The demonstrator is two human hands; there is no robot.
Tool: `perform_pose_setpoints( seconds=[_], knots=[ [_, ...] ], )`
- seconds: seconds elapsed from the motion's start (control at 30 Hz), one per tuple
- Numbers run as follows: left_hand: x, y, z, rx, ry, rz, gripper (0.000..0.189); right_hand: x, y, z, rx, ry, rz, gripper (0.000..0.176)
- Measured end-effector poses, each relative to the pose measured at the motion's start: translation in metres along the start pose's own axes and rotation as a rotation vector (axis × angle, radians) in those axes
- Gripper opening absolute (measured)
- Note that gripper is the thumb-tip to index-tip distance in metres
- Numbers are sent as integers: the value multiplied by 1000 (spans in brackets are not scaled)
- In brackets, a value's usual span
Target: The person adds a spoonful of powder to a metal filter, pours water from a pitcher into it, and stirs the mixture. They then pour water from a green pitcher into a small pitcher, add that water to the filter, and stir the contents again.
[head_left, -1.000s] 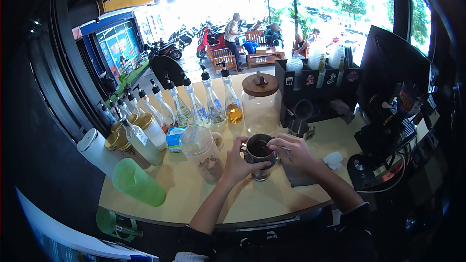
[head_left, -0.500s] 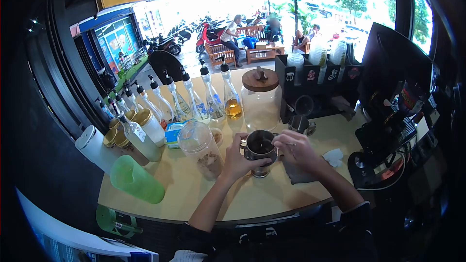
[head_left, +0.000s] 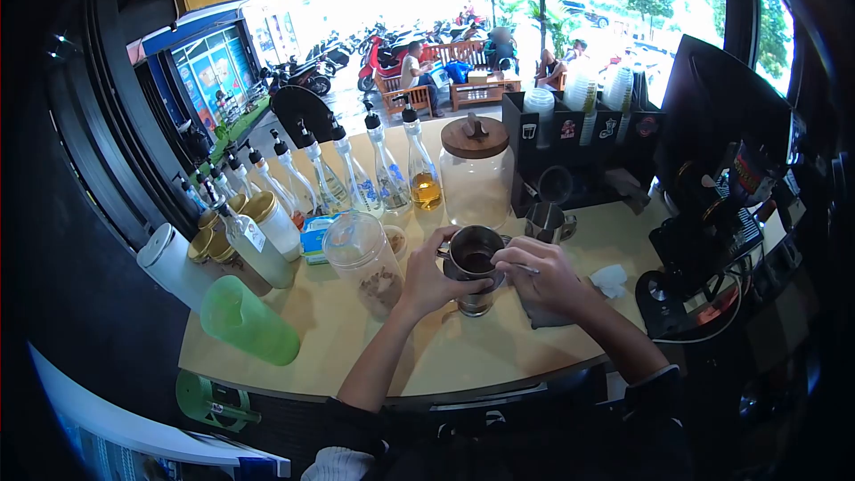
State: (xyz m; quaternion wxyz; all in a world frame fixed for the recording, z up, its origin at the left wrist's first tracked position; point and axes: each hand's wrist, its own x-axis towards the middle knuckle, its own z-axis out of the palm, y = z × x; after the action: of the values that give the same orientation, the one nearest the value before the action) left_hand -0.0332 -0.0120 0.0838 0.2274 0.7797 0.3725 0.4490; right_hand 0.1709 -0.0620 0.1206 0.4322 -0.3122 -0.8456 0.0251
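Note:
My left hand (head_left: pixel 431 280) wraps round a metal pitcher (head_left: pixel 474 241), thumb across its front and fingers near the handle at its left side. Dark brown liquid shows at the bottom of the pitcher. Over the right rim, my right hand (head_left: pixel 545 274) pinches a thin metal spoon (head_left: pixel 527 268); the tip of its handle sticks out past the fingers and its other end is hidden. Directly below the pitcher a shiny round base (head_left: pixel 476 305) shows on the counter. A dark folded cloth (head_left: pixel 548 317) lies under my right hand.
Left of my hands stand a clear jar (head_left: pixel 361 254) with brown pieces and a green pitcher (head_left: pixel 249 321). Pump bottles (head_left: pixel 388 174) line the back beside a wood-lidded jar (head_left: pixel 477 180). Another metal pitcher (head_left: pixel 545 223), a cup rack (head_left: pixel 583 129) and crumpled tissue (head_left: pixel 609 281) are at right.
The pitcher's mouth now faces me more, showing the liquid inside. My right hand has shifted slightly at the rim. Outside, a person leaning by the bench now sits lower.

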Motion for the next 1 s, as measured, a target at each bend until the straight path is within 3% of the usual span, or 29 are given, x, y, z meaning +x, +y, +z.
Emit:
perform_pose_setpoints(
  seconds=[0.5, 0.6, 0.73, 0.87, 1.0],
  knots=[
    [4, 6, -12, -139, -42, 90, 76, 6, -6, -5, -100, 39, -75, 23],
    [6, 3, -15, -191, -25, 140, 75, 5, -8, -3, -55, -54, -186, 28],
    [6, 3, -19, -206, -37, 143, 75, 7, -6, -9, -58, -26, -116, 34],
    [6, 1, -22, -194, -58, 158, 74, 6, -9, -6, 49, -107, -143, 34],
    [7, 7, -24, -165, -66, 190, 74, 7, -12, -10, 5, -13, -129, 28]
  ],
)
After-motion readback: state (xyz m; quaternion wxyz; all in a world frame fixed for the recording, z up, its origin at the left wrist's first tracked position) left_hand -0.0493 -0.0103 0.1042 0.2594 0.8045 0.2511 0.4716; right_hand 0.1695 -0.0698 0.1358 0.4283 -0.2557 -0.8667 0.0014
